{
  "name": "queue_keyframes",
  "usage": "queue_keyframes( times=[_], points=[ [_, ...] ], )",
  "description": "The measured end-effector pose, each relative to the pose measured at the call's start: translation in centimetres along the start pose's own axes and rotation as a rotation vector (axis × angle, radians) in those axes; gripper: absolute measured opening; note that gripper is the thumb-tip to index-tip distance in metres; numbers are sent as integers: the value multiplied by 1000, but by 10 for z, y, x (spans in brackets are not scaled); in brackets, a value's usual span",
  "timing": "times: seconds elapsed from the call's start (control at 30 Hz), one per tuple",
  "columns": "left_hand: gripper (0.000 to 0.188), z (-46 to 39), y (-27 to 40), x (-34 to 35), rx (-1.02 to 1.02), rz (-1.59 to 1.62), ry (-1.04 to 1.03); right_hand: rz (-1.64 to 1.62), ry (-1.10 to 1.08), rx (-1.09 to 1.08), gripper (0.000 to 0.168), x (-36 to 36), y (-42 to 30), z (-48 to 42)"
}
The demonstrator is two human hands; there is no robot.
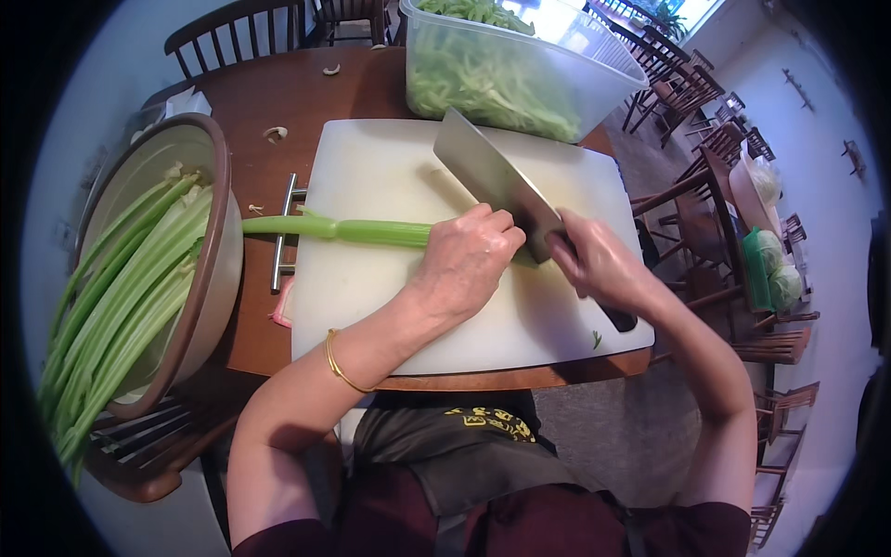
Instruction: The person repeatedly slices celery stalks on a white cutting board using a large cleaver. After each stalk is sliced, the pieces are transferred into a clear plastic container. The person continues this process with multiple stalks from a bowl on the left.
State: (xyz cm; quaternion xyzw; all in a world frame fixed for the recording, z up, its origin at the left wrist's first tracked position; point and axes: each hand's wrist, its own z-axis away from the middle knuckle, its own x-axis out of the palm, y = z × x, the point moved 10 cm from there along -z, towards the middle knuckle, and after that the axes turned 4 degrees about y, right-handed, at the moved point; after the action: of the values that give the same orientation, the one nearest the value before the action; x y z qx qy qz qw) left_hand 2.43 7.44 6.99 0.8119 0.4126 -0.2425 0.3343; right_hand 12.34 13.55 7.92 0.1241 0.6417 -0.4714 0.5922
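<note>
A long green celery stalk lies across a white plastic cutting board, its left end reaching past the board's edge. My left hand is closed over the stalk near its right end. In my right hand is the handle of a cleaver, whose broad blade stands tilted just beside the knuckles of my left hand. The blade's lower edge and the stalk's end there are partly hidden. A small green scrap rests near the board's lower right corner.
Left of the board, a brown-rimmed basin holds celery stalks. Beyond the board stands a clear plastic tub of cut greens. A metal handle juts out at the board's left. Scraps dot the wooden table; chairs stand around.
</note>
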Motion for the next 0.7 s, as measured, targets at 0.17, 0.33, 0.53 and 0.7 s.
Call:
queue_keyframes(
  times=[0.17,0.33,0.53,0.7],
  points=[
    [11,5,-6,-3,-34,6,15,-3,-134,109,24,-20,-11,21],
    [7,4,-7,-2,-38,9,-7,112,-123,2,19,-16,-6,39],
    [7,3,-6,-3,-25,74,33,-100,-49,48,21,3,-1,-6],
    [12,6,-9,-6,-48,57,-4,50,-148,69,23,-19,-13,27]
  ],
)
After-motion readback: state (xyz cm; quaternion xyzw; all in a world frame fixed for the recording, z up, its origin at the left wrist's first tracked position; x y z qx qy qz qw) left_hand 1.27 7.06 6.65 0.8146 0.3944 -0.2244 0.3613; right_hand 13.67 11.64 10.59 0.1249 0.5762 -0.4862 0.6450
